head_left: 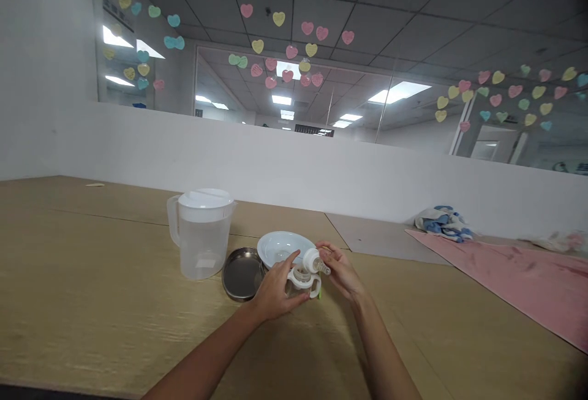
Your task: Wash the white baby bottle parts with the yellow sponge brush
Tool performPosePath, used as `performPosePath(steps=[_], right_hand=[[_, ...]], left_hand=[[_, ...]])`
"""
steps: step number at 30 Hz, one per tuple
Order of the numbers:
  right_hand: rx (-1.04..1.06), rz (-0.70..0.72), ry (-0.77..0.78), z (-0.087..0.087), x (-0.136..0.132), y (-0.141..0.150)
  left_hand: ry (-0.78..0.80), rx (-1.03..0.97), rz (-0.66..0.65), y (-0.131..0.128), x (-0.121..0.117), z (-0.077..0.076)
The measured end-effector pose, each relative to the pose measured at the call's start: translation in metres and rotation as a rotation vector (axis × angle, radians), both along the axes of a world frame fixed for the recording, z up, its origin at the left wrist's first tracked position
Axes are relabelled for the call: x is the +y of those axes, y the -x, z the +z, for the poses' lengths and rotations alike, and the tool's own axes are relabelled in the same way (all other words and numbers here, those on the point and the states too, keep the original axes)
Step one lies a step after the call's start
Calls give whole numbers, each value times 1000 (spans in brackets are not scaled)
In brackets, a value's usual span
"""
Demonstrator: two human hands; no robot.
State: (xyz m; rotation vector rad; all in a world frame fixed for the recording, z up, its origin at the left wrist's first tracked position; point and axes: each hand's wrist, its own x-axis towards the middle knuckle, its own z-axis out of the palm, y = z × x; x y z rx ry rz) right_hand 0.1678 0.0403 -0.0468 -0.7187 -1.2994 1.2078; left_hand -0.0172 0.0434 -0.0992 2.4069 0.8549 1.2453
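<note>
My left hand (276,290) is wrapped round a clear baby bottle (294,288) with a white handled collar, its open mouth facing up. In the fingers of my right hand (339,268) is the bottle's nipple cap (313,260), a white ring with a clear teat. The cap is tilted, its teat pointing right and down, just above the bottle's mouth. Behind the hands stands a pale blue-white bowl (271,242). A round metal dish (242,274) lies to the left of my left hand. Something small and green shows beside the bottle, mostly hidden.
A clear plastic pitcher (204,247) with a white lid stands left of the metal dish. A crumpled blue-and-white cloth (443,224) lies at the back right, by a pink mat (519,274). A white wall and windows with heart-shaped notes rise behind the wooden table (114,302).
</note>
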Motion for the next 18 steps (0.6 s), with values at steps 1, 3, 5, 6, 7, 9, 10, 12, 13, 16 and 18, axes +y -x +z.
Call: performPosePath(steps=[1, 3, 5, 6, 7, 9, 10, 12, 13, 16, 18], right_hand=[[37, -1, -2, 0, 0, 0], [96, -7, -17, 0, -1, -1], [135, -18, -45, 0, 0, -3], [151, -31, -61, 0, 0, -4], [169, -50, -76, 0, 0, -6], [211, -90, -100, 1, 2, -8], [234, -102, -108, 1, 3, -9], [287, -102, -113, 1, 5, -9], [311, -93, -111, 1, 7, -9], [337, -89, -105, -2, 12, -6], [320, -112, -88, -6, 16, -3]], left_hand=[[-1, -1, 2, 0, 0, 0], [1, 3, 7, 0, 0, 0], [5, 11, 14, 0, -1, 1], [7, 13, 17, 0, -1, 1], [8, 13, 20, 0, -1, 1], [11, 14, 19, 0, -2, 3], [13, 14, 19, 0, -3, 3], [17, 12, 15, 0, -3, 3], [20, 12, 14, 0, -3, 3], [25, 12, 14, 0, -2, 2], [23, 10, 19, 0, -2, 0]])
